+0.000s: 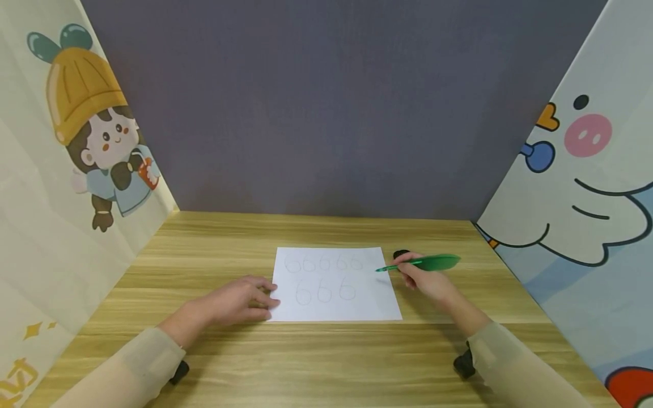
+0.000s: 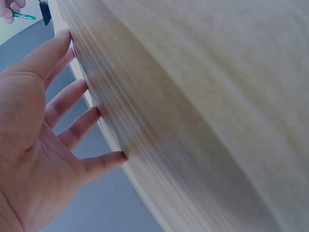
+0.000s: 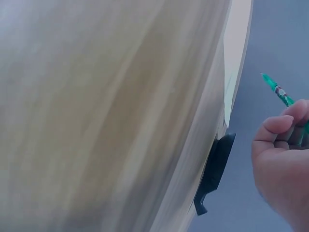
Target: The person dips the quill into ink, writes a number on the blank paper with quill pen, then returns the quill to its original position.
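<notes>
A white sheet of paper (image 1: 331, 309) lies on the table, with two rows of faint handwritten 6s on it. My left hand (image 1: 244, 300) rests at the sheet's left edge, fingers spread and fingertips touching down, as the left wrist view also shows for the hand (image 2: 53, 130). My right hand (image 1: 425, 279) pinches a green pen with a feather-shaped top (image 1: 436, 262). The pen's tip points left over the sheet's right part. In the right wrist view the pen (image 3: 277, 90) is raised off the table in the right hand (image 3: 285, 159).
A small black object (image 1: 401, 254) lies just behind the right hand; its kind is unclear, though the right wrist view shows a dark, angular thing (image 3: 215, 169). The wooden table (image 1: 306, 362) meets a grey back panel (image 1: 326, 113), and printed cartoon panels (image 1: 576, 209) flank both sides.
</notes>
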